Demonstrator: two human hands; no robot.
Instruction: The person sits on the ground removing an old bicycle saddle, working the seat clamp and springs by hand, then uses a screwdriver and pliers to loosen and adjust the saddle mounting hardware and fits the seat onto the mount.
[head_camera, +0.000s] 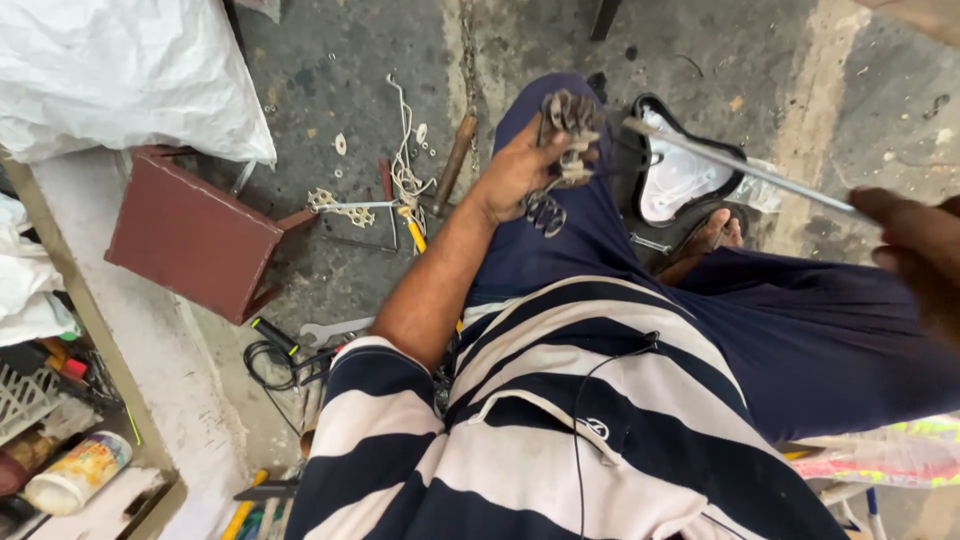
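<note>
Over the rough grey concrete floor (330, 90), the seated person's left hand (520, 170) is closing its grip on a knobbly, dull metal clamp piece (570, 135) above the knee. The right hand (915, 250), blurred at the frame's edge, is gripping one end of a thin, smooth steel rod (740, 168) reaching toward that piece. A reddish-brown wooden stool (190, 235) is lying nearby.

A grey, stained concrete floor (330, 60) carries everything. At far left lies a large white plastic sack (120, 70), and near it stands a dark red metal box (190, 235). Toward the middle lie a tangled white cord (405, 170), a brown wooden-handled tool (456, 160) and a steel open-ended spanner (335, 329).
</note>
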